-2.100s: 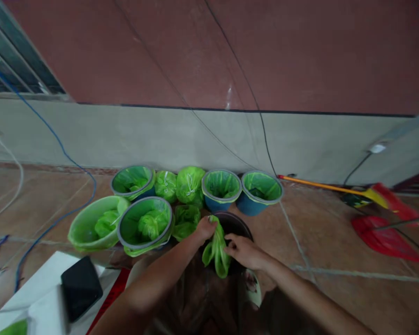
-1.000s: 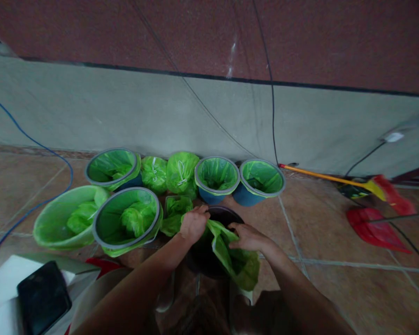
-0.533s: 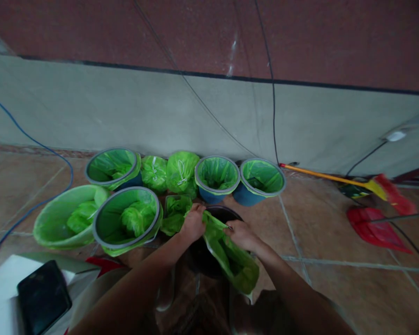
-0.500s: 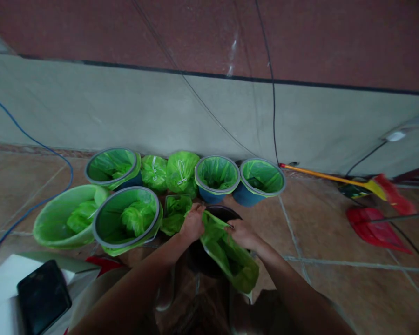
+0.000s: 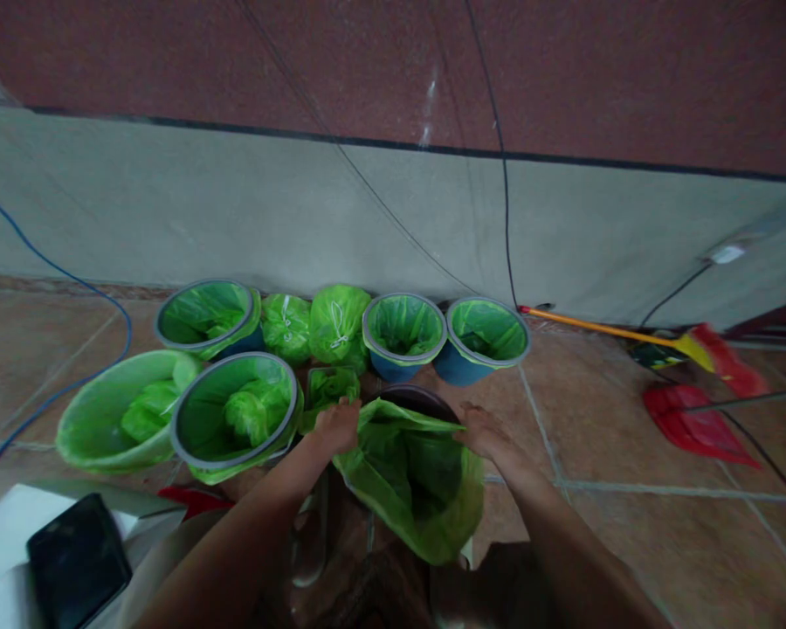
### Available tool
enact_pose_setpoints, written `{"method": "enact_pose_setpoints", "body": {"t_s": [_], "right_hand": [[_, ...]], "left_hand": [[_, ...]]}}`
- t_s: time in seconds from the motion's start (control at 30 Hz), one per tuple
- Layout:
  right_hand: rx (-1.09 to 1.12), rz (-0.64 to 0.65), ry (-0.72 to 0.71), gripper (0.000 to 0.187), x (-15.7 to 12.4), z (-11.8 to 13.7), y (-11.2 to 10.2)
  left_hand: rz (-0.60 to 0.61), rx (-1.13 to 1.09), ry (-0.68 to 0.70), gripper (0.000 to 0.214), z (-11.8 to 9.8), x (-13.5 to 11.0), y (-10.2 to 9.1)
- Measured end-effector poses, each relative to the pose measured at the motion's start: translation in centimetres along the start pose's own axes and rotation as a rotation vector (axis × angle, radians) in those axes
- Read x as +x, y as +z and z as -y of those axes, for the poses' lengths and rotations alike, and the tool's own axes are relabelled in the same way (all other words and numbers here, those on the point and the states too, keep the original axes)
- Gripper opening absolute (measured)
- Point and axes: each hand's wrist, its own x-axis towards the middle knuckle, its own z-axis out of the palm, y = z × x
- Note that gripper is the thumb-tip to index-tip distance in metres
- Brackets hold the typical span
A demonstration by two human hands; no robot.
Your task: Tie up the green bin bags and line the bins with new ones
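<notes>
A green plastic bag (image 5: 411,472) is held spread open over a dark bin (image 5: 417,400) on the tiled floor. My left hand (image 5: 336,425) grips the bag's left edge and my right hand (image 5: 486,432) grips its right edge, both closed on the plastic. The bag's mouth gapes wide between them and its lower part sags toward me, hiding most of the bin.
Several bins lined with green bags (image 5: 236,419) stand along the wall, with two tied green bags (image 5: 337,319) between them. A broom (image 5: 635,336) and red dustpan (image 5: 694,424) lie at right. A blue cable (image 5: 114,306) runs at left; a black phone (image 5: 79,559) rests on white paper.
The bag went from a bunched strip to a wide open mouth as my hands pulled apart, the left moving left and the right moving right, over the dark bin.
</notes>
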Motion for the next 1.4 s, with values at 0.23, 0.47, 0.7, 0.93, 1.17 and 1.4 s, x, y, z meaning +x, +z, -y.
{"method": "enact_pose_setpoints", "body": {"t_s": [0.23,0.47,0.7,0.93,1.17,1.4], "right_hand": [[-0.002,-0.060,-0.162,0.024,0.4,3.0,1.2],[0.208,-0.085,-0.078,0.033,1.3,2.2,-0.9],[0.020,-0.256,-0.132,0.064,-0.5,4.0,-0.6],[0.055,-0.212,-0.490,0.031,-1.6,6.5,-1.5],[0.050,-0.165,-0.255,0.033,-1.5,6.0,-2.3],[0.220,-0.122,-0.089,0.033,0.4,2.8,-2.9]], "left_hand": [[-0.166,-0.080,-0.006,0.027,-1.6,1.6,0.8],[-0.182,-0.142,-0.082,0.029,-1.8,2.2,-0.1],[-0.295,-0.146,0.104,0.030,-2.7,1.4,-0.5],[-0.356,-0.048,0.318,0.031,-4.6,0.1,-0.6],[-0.278,-0.036,0.159,0.032,-3.7,0.6,-0.7],[-0.312,-0.067,-0.052,0.029,-1.8,1.1,-1.9]]}}
